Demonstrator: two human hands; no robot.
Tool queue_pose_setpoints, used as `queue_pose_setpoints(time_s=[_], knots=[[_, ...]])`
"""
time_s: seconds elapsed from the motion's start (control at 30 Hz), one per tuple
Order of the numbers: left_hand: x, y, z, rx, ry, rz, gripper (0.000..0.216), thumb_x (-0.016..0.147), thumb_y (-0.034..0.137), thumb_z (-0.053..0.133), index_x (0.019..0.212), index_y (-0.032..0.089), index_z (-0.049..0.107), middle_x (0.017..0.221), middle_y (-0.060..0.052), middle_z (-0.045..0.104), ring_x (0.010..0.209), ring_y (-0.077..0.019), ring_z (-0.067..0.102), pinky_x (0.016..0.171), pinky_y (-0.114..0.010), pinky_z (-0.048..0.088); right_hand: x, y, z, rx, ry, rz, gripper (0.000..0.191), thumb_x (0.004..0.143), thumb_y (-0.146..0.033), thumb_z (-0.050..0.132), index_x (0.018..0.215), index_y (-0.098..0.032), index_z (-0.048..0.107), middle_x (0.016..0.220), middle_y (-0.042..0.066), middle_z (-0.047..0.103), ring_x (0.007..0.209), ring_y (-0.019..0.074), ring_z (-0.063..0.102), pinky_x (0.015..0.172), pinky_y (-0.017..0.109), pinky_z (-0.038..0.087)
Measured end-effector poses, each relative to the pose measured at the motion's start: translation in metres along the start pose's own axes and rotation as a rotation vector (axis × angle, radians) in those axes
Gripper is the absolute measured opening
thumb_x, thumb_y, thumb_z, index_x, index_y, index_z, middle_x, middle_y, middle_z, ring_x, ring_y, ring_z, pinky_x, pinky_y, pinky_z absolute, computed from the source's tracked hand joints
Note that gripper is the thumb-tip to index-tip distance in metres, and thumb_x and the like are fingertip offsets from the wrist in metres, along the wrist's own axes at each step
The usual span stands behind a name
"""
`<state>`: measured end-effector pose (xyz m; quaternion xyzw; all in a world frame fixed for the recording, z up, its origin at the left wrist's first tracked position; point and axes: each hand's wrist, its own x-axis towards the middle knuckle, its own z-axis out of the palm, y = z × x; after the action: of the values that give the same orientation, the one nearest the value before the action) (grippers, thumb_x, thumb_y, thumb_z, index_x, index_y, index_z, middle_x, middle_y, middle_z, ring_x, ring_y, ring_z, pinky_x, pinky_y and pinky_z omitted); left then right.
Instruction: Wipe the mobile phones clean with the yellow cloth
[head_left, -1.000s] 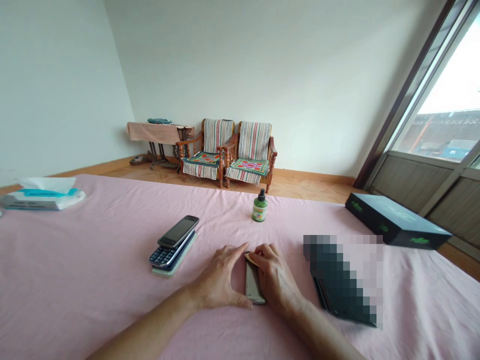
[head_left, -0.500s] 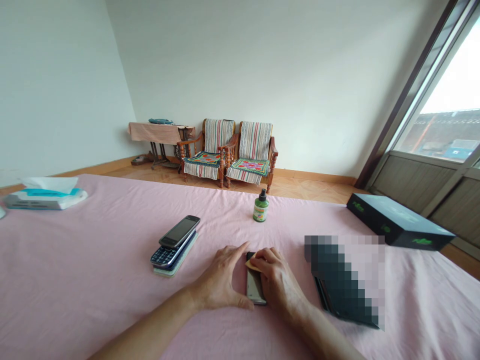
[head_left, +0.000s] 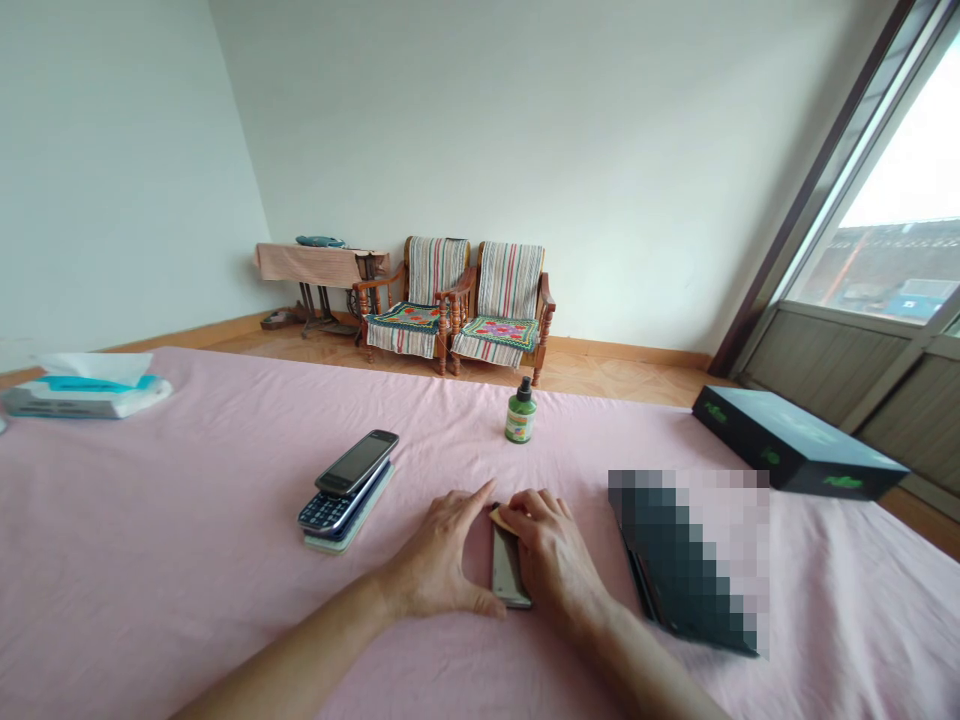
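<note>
Nearer than the bottle [head_left: 519, 412], a phone [head_left: 508, 572] lies flat on the sheet [head_left: 187, 500], the left hand [head_left: 442, 560] spread loose against its edge, the right hand [head_left: 553, 556] pinching a tan pad [head_left: 500, 520] onto its far end

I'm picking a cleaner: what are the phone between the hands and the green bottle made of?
The phone looks like silver-grey metal or painted plastic, dull sheen along its edge; which, I cannot tell. The green bottle looks like glossy plastic, black cap, printed label; glass is possible.
</note>
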<state>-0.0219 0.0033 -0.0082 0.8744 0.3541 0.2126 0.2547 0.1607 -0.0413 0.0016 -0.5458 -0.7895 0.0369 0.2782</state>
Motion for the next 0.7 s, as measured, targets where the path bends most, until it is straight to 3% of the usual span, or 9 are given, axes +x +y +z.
queue_pose_setpoints(time_s=[0.27,0.47,0.7], knots=[[0.000,0.000,0.000,-0.003,0.003,0.004,0.118,0.053,0.051,0.085,0.148,0.025,0.021,0.139,-0.014,0.046,0.127,-0.0381,0.041,0.105,-0.054,0.031,0.000,-0.002,0.000,0.022,-0.027,-0.035,0.031,0.092,-0.007,0.043,0.095,-0.023,0.068,0.094,0.005,0.062,0.088,0.0184,0.049,0.078,0.029,0.036],[0.000,0.000,-0.001,0.012,0.001,0.013,0.114,0.055,0.056,0.083,0.147,0.021,0.024,0.141,-0.016,0.043,0.128,-0.0377,0.039,0.107,-0.052,0.030,0.002,0.002,-0.002,-0.073,-0.050,0.000,0.025,0.091,-0.010,0.049,0.100,-0.024,0.068,0.096,0.005,0.062,0.091,0.0199,0.050,0.079,0.031,0.035],[0.001,-0.001,-0.001,0.023,-0.011,0.005,0.115,0.055,0.057,0.083,0.147,0.022,0.023,0.141,-0.016,0.043,0.128,-0.0384,0.039,0.107,-0.053,0.029,-0.008,0.003,-0.009,-0.078,-0.033,0.035,0.032,0.088,-0.001,0.047,0.085,-0.024,0.070,0.088,0.003,0.062,0.085,0.0172,0.051,0.077,0.029,0.034]])
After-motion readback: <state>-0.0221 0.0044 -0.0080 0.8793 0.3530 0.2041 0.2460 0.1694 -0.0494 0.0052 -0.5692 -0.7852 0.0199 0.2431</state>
